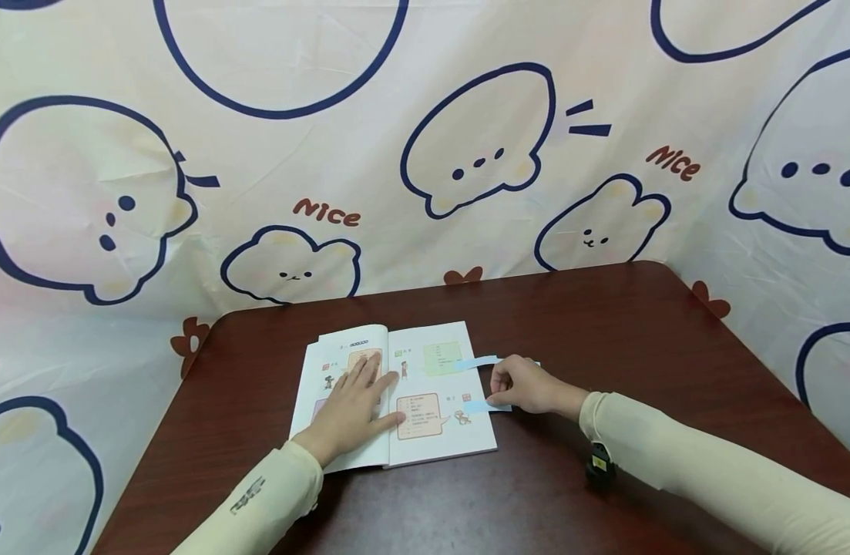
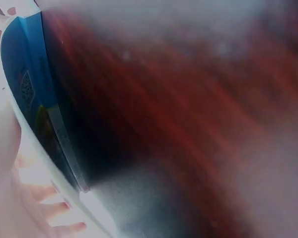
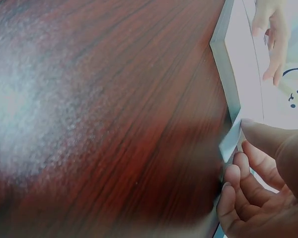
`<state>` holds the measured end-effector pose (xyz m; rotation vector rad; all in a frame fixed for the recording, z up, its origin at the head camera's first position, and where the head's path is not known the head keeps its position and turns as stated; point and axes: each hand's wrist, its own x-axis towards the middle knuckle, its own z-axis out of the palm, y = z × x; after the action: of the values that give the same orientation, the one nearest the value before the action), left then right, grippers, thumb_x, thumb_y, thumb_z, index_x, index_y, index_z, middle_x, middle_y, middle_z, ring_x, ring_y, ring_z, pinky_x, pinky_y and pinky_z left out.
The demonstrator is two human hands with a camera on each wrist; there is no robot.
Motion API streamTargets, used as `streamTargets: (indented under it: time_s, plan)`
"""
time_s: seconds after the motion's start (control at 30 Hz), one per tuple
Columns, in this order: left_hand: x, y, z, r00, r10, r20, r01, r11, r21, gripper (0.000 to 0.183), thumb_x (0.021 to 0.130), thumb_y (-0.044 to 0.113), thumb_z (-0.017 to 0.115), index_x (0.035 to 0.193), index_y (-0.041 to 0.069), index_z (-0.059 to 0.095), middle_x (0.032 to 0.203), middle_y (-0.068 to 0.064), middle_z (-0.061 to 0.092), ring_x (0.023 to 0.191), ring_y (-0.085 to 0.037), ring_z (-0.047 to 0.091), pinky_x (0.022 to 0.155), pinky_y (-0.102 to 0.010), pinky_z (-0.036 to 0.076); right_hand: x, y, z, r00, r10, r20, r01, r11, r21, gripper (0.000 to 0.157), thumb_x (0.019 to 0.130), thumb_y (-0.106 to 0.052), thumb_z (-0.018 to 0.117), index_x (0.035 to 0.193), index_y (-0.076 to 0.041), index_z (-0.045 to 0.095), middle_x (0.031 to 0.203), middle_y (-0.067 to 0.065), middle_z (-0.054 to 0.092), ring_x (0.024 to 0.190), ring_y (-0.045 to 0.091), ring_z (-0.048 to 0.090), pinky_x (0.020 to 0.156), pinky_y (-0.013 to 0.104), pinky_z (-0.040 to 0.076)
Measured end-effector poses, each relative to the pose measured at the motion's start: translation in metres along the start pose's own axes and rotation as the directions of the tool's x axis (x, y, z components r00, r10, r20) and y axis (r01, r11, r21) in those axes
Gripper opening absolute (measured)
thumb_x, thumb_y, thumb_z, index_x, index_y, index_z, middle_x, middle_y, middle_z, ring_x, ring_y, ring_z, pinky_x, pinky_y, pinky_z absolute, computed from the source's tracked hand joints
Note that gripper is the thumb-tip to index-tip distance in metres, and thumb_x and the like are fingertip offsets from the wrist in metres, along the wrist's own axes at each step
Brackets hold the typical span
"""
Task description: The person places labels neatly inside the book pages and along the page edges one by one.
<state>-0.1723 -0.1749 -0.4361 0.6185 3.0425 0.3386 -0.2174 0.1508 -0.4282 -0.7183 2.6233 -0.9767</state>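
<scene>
An open book (image 1: 435, 339) with printed colour pictures lies on the table. My left hand (image 1: 355, 405) rests across its left page and centre fold, fingers spread. Two light-blue paper strips stick out past the right page's edge: an upper strip (image 1: 476, 362) and a lower strip (image 1: 499, 407). My right hand (image 1: 532, 384) is at that edge with curled fingers and pinches the lower strip near the thumb tip. The upper strip runs partly behind this hand. In the right wrist view, the thumb (image 3: 260, 136) lies against the strip (image 3: 231, 141), beside the book's page edges.
The dark reddish-brown table (image 1: 584, 316) extends around the book. Behind it hangs a pale curtain (image 1: 369, 169) with cartoon outlines. A small black device (image 1: 600, 464) hangs under the right sleeve's cuff. In the left wrist view, the book's blue cover (image 2: 27, 74) shows.
</scene>
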Motion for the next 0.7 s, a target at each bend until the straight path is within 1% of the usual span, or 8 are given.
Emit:
streamTargets:
  time_s: [0.1,0.17,0.23,0.33,0.5,0.63,0.7]
  plan:
    - [0.000,0.002,0.000,0.998,0.025,-0.054,-0.021,0.998,0.066,0.070,0.092,0.058,0.064,0.146,0.014,0.055,0.162,-0.020,0.035,0.150,-0.043,0.033,0.116,-0.062,0.033,-0.001,0.000,-0.001,1.000,0.016,0.005,-0.016,1.000,-0.006,0.020,0.086,-0.014,0.080,0.073,-0.012,0.065,0.069,-0.004,0.059,0.064,0.009,0.050,0.060,0.022,0.042]
    - [-0.001,0.004,0.001,0.996,0.037,-0.084,-0.029,0.995,0.095,0.067,0.091,0.057,0.067,0.141,0.014,0.059,0.155,-0.019,0.044,0.144,-0.043,0.041,0.113,-0.061,0.037,-0.001,0.001,-0.002,1.000,0.021,0.007,-0.021,1.000,-0.008,0.020,0.086,-0.014,0.080,0.073,-0.013,0.065,0.069,-0.004,0.059,0.063,0.008,0.050,0.060,0.022,0.042]
    - [-0.001,0.006,0.000,0.993,0.047,-0.105,-0.035,0.993,0.110,0.063,0.090,0.056,0.069,0.137,0.014,0.062,0.149,-0.017,0.050,0.139,-0.042,0.046,0.109,-0.061,0.040,-0.001,0.001,-0.004,1.000,0.022,0.009,-0.022,1.000,-0.008,0.020,0.087,-0.015,0.079,0.073,-0.013,0.065,0.068,-0.004,0.059,0.063,0.009,0.050,0.059,0.022,0.041]
    - [0.000,0.009,-0.001,0.992,0.046,-0.119,-0.033,0.993,0.111,0.061,0.088,0.053,0.072,0.133,0.014,0.064,0.142,-0.015,0.053,0.133,-0.039,0.049,0.104,-0.060,0.043,-0.001,0.002,-0.007,1.000,0.018,0.008,-0.018,1.000,-0.008,0.020,0.087,-0.016,0.079,0.073,-0.012,0.066,0.067,-0.004,0.058,0.062,0.009,0.049,0.059,0.022,0.041]
    - [0.000,0.013,-0.003,0.991,0.030,-0.130,-0.015,0.993,0.117,0.060,0.086,0.051,0.076,0.132,0.013,0.064,0.136,-0.014,0.055,0.126,-0.035,0.051,0.096,-0.057,0.046,-0.003,0.002,-0.013,1.000,0.015,-0.006,-0.015,1.000,-0.001,0.019,0.089,-0.018,0.077,0.074,-0.012,0.067,0.066,-0.004,0.057,0.060,0.009,0.048,0.057,0.023,0.041]
    - [-0.001,0.017,-0.004,0.991,0.027,-0.128,-0.010,0.991,0.130,0.056,0.086,0.048,0.077,0.130,0.015,0.065,0.129,-0.011,0.057,0.117,-0.031,0.053,0.088,-0.051,0.046,-0.004,0.002,-0.017,1.000,0.003,-0.013,-0.003,1.000,0.004,0.019,0.091,-0.018,0.075,0.075,-0.011,0.067,0.066,-0.004,0.057,0.060,0.010,0.048,0.057,0.023,0.041]
    - [-0.001,0.020,-0.003,0.992,0.031,-0.124,-0.015,0.992,0.126,0.052,0.087,0.044,0.078,0.129,0.016,0.066,0.125,-0.011,0.057,0.112,-0.029,0.053,0.083,-0.047,0.045,-0.005,0.002,-0.019,1.000,-0.002,-0.021,0.002,1.000,0.006,0.020,0.092,-0.017,0.074,0.075,-0.011,0.067,0.066,-0.004,0.057,0.061,0.010,0.048,0.057,0.023,0.041]
